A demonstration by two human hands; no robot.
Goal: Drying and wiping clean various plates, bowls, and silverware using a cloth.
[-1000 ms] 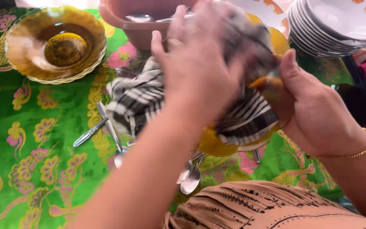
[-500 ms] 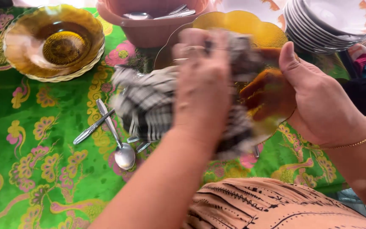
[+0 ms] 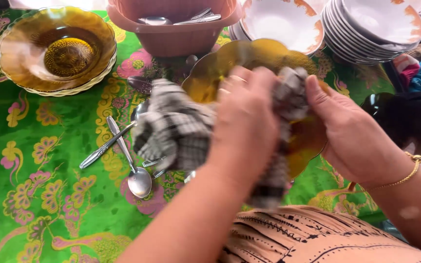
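Left hand (image 3: 242,126) clamped on checked cloth (image 3: 181,131) against amber glass plate (image 3: 249,63), held above green floral tablecloth (image 3: 40,195); right hand (image 3: 352,136) gripping plate's right edge; spoons (image 3: 132,165) just left.

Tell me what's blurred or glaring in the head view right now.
Head view: the left hand and checked cloth are motion-smeared against the amber plate; the right hand is sharper; spoons on the green cloth are crisp; soft glare on the amber bowls; pale flare spots at lower right.
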